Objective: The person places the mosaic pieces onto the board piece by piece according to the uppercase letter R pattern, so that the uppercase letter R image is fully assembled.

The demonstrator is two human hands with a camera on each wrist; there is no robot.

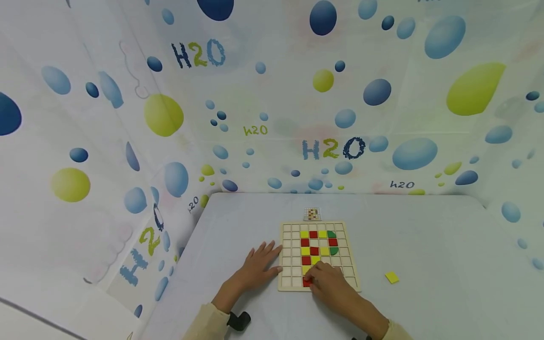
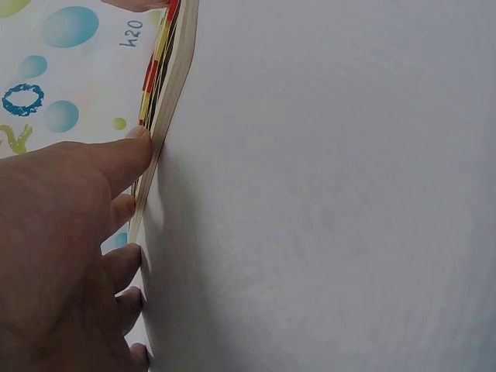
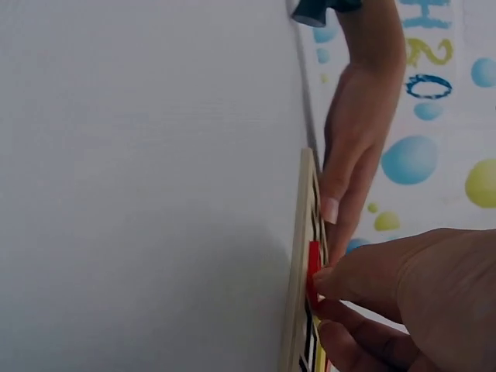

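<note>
A square wooden grid board [image 1: 286, 269] lies on the table, with red, yellow and green tiles in some of its cells. At its left edge rests my left hand [image 1: 258, 267], fingers spread, thumb and fingertips touching the frame. My right hand [image 1: 333, 285] is over the lower part of the board, its thumb and fingers curled at a red tile [image 1: 306, 282] in the bottom row. In the right wrist view the thumb and fingertips are against that red tile [image 3: 313, 271], low in the board. The right hand hides several cells beneath it.
One loose yellow tile [image 1: 392, 277] lies on the white table [image 1: 425, 236], right of the board. Just behind the board is a small pattern card [image 1: 312, 214]. A curtain [image 1: 280, 94] printed with bubbles hangs behind the table and along its left side.
</note>
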